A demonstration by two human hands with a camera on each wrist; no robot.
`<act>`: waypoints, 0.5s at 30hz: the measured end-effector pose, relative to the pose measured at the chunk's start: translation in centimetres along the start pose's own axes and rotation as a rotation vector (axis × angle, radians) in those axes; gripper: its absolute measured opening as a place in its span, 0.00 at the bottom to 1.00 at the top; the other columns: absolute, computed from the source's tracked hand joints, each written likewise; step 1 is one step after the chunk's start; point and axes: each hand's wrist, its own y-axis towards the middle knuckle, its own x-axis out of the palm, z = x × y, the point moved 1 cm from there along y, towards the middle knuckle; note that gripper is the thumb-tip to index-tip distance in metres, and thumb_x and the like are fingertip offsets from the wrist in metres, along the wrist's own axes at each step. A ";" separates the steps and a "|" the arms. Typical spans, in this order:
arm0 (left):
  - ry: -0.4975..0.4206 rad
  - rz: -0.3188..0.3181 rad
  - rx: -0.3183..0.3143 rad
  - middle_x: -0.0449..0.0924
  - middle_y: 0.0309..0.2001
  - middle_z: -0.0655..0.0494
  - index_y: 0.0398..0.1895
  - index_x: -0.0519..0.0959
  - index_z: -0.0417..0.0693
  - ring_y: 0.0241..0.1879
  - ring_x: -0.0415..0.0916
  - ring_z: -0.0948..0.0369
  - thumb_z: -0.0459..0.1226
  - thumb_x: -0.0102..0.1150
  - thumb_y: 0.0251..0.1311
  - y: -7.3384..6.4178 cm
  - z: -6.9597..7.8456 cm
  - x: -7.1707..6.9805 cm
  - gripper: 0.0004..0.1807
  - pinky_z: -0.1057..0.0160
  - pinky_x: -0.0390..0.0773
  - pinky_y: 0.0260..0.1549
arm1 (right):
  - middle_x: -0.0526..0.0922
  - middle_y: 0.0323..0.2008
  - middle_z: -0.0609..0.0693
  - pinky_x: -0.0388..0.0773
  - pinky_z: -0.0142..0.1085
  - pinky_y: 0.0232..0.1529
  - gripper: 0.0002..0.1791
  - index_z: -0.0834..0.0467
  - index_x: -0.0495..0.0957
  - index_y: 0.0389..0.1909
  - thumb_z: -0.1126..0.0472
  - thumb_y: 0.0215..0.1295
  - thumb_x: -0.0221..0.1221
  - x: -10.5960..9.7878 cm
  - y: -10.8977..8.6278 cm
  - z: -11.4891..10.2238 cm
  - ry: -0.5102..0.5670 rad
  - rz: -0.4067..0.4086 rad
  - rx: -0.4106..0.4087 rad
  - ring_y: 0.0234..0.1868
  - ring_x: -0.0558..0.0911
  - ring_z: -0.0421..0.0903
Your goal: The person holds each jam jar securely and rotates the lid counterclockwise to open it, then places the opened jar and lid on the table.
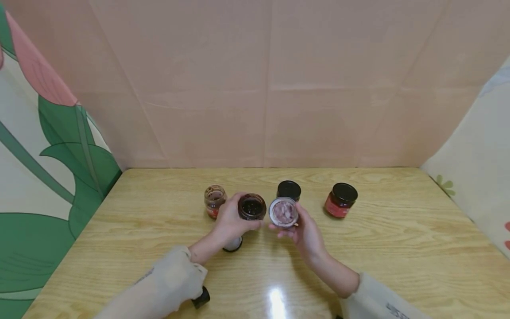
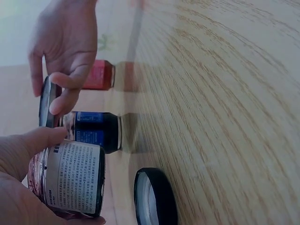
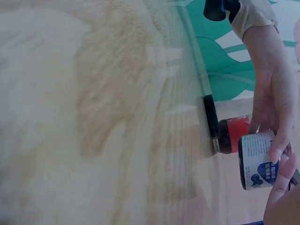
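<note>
My L hand (image 1: 233,217) grips an open jar (image 1: 252,208) mid-frame; my R hand (image 1: 306,232) holds a lid (image 1: 283,212), smeared inside showing, just R of jar. Red-label jar (image 1: 341,201) on table (image 1: 402,239), R of ctr.

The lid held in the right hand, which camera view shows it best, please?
The head view: the lid in the right hand shows its pale, smeared inner face, nearly unhidden. The left wrist view gives it almost edge-on, partly covered; the right wrist view, at most a sliver at the frame's edge.

Open, dark-filled jar (image 2: 74,178) beside a lid (image 1: 283,212), smeared underside showing.
</note>
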 end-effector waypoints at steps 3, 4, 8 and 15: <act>-0.015 0.011 -0.025 0.79 0.51 0.42 0.58 0.71 0.37 0.53 0.75 0.47 0.39 0.79 0.36 0.2 0.0 0.4 0.42 0.47 0.72 0.56 | 0.86 0.37 0.45 0.80 0.30 0.31 0.30 0.69 0.60 0.64 0.48 0.78 0.31 -0.3 0.0 0.2 -0.011 0.010 0.025 0.32 0.86 0.43; -0.020 0.016 -0.031 0.79 0.51 0.42 0.58 0.70 0.37 0.53 0.75 0.47 0.39 0.79 0.36 0.3 0.0 0.6 0.42 0.47 0.72 0.56 | 0.86 0.37 0.46 0.81 0.30 0.31 0.31 0.70 0.59 0.65 0.48 0.78 0.31 -0.3 0.0 0.2 -0.014 0.013 0.033 0.32 0.86 0.43; -0.036 0.033 -0.042 0.79 0.51 0.40 0.58 0.70 0.35 0.53 0.75 0.46 0.37 0.77 0.38 0.5 0.0 1.1 0.41 0.48 0.72 0.56 | 0.86 0.37 0.48 0.81 0.31 0.32 0.30 0.71 0.60 0.65 0.50 0.78 0.31 -0.6 0.0 0.4 -0.036 0.028 0.052 0.31 0.87 0.44; -0.046 0.055 -0.075 0.79 0.51 0.39 0.58 0.70 0.34 0.54 0.74 0.45 0.37 0.77 0.37 0.9 -0.3 1.5 0.40 0.48 0.71 0.57 | 0.87 0.35 0.51 0.81 0.32 0.30 0.29 0.75 0.61 0.62 0.54 0.78 0.32 -0.8 0.0 0.6 -0.088 0.067 0.065 0.28 0.86 0.43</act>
